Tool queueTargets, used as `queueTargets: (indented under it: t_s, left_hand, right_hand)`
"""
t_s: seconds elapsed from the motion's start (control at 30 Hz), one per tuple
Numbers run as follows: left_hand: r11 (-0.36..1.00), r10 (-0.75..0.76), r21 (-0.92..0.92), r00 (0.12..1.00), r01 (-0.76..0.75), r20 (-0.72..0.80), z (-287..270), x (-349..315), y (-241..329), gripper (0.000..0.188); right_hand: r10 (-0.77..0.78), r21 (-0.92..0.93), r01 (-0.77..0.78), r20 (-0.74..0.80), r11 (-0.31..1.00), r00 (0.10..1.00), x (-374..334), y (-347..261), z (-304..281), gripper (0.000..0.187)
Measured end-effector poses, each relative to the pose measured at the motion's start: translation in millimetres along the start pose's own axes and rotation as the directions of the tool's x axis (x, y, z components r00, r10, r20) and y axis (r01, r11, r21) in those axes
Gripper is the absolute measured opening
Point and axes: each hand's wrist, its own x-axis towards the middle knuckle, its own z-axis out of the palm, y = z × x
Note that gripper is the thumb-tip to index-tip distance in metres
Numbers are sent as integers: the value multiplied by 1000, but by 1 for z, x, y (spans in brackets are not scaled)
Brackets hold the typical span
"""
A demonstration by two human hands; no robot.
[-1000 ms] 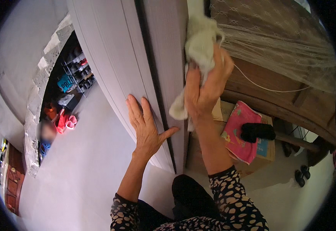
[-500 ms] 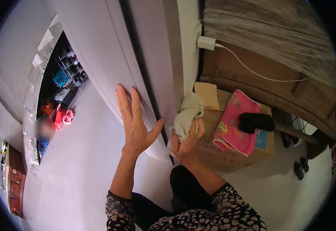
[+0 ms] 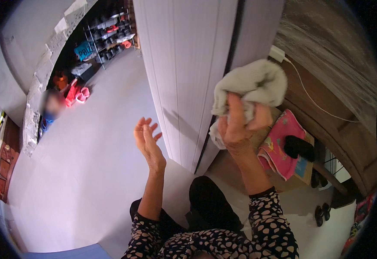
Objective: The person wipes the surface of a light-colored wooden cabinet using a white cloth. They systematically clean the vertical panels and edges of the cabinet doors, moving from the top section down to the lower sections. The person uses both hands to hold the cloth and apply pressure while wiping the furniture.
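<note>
Cloth (image 3: pixel 254 82), off-white, plush, loosely crumpled

I hold a pale off-white cloth (image 3: pixel 264 77) in my right hand (image 3: pixel 240 129) at 2 o'clock. It is thick and soft-looking, bunched into rounded folds, with a loose end hanging toward 7 o'clock below the main bundle. Behind it, a pale grey-lilac panel (image 3: pixel 184 64) stands upright, running from 12 o'clock down to its foot near 6 o'clock. Thin grooves run its length, and a dark strip (image 3: pixel 235 39) lines its 3 o'clock side. I cannot tell whether cloth and panel touch.
</note>
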Motion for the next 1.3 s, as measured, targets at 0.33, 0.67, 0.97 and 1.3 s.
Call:
queueTargets:
  t_s: [0.33,0.67,0.97,1.3]
  left_hand:
    - [776,-615,-73,777,627,137,-37,-59,-59,52]
    - [583,-525,-226,574,781,629,-64,-80,-66,56]
    - [698,-703,-134,709,704,64,-88,-61,-58,52]
    - [858,-500,255,838,446,216,-96,-49,-64,67]
  right_hand:
    - [20,39,-29,207,999,978,-110,-39,1,23]
    - [204,463,-811,808,358,552,-76,-84,-8,26]
    - [371,491,-825,848,-281,378,-22,-83,33,20]
    - [259,568,-817,808,-102,530,24,-97,58,17]
